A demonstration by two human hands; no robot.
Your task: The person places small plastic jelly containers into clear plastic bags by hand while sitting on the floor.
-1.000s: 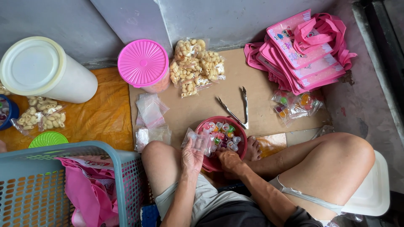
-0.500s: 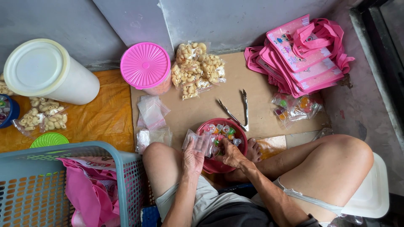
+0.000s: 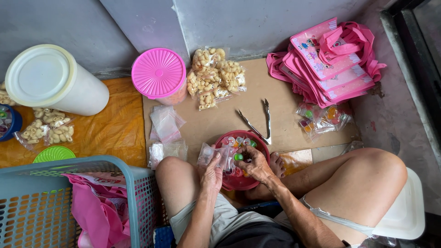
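My left hand (image 3: 212,172) holds a small clear plastic bag (image 3: 212,154) open just left of a red bowl (image 3: 233,182) of colourful jelly cups. Over the bowl, my right hand (image 3: 252,161) pinches a green-lidded jelly cup (image 3: 238,157) right beside the mouth of the bag. The bowl sits on the cardboard between my bare knees, and both hands hide much of what is in it.
Metal tongs (image 3: 258,123) lie behind the bowl. Empty clear bags (image 3: 166,125) are to the left, filled snack bags (image 3: 213,76) and a pink-lidded jar (image 3: 159,75) at the back. Pink tote bags (image 3: 327,62) are piled far right, with a blue basket (image 3: 50,202) near left.
My right hand has come up out of the bowl with a green-lidded cup and moved left to the bag's mouth. The left hand keeps holding the bag.
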